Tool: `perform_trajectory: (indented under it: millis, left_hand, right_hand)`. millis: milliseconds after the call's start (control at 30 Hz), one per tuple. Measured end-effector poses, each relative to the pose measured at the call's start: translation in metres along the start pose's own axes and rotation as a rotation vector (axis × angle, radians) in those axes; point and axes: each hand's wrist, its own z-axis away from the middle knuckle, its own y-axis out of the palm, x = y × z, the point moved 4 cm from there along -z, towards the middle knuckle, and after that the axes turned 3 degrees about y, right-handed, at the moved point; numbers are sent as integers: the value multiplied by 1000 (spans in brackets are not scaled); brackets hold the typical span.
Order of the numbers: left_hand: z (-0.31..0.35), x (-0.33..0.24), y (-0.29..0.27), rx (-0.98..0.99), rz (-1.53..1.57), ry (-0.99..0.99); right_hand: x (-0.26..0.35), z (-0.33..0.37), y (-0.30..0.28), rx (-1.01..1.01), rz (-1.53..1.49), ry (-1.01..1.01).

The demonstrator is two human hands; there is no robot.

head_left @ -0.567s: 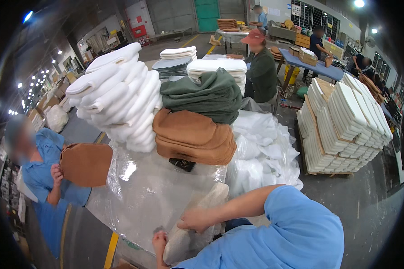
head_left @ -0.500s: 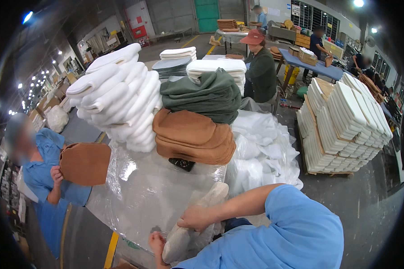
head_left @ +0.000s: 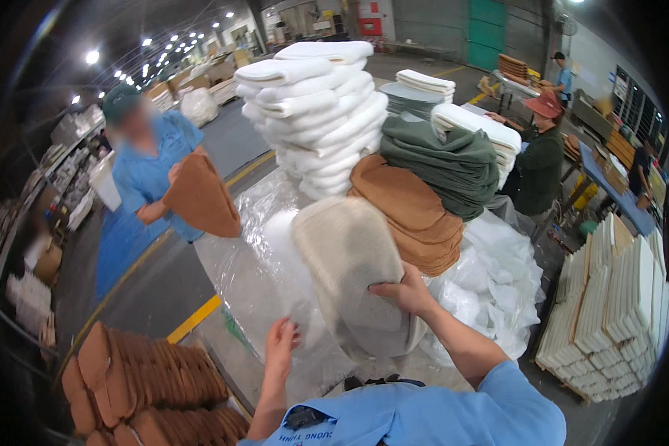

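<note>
My right hand (head_left: 405, 292) grips a beige fabric cushion (head_left: 349, 271) by its right side, thumb on the upper face. The cushion is broad with rounded corners and is tilted above the plastic-covered table (head_left: 234, 279). To the left of the cushion and apart from it, my left hand (head_left: 281, 343) is raised with loosely bent fingers and nothing in it. Beyond the cushion lie a pile of brown fabric covers (head_left: 412, 212), a heap of dark green covers (head_left: 442, 163) and a tall stack of white padding (head_left: 312, 115).
A co-worker (head_left: 152, 160) at left holds a brown cushion (head_left: 202, 199). Brown cushions (head_left: 145, 375) are stacked at lower left. Clear plastic bags (head_left: 490, 275) lie right of the covers. A pallet of white pads (head_left: 609, 312) stands at right; another person (head_left: 535, 163) works behind the table.
The beige cushion has swung up and forward in my right hand, its broad face now showing. My left hand has come away from it. The view has turned left.
</note>
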Motion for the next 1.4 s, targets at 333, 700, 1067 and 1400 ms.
perform_trajectory:
  millis: [333,700,1067,1400]
  left_hand:
    - [-53,-65,99,53,-327,412]
    - [-94,-23,37,693,-333,-322]
    - [-80,46,20,1246,-597,-745]
    - [-107,82,23,1417,-845,-440]
  right_hand:
    - [-27,39,43,-242,-553,93]
    - [-55,87,159,-73,-608,449]
    - [-99,149,218,-237,-623,504]
    - [-164,154,225,-332,-580,398]
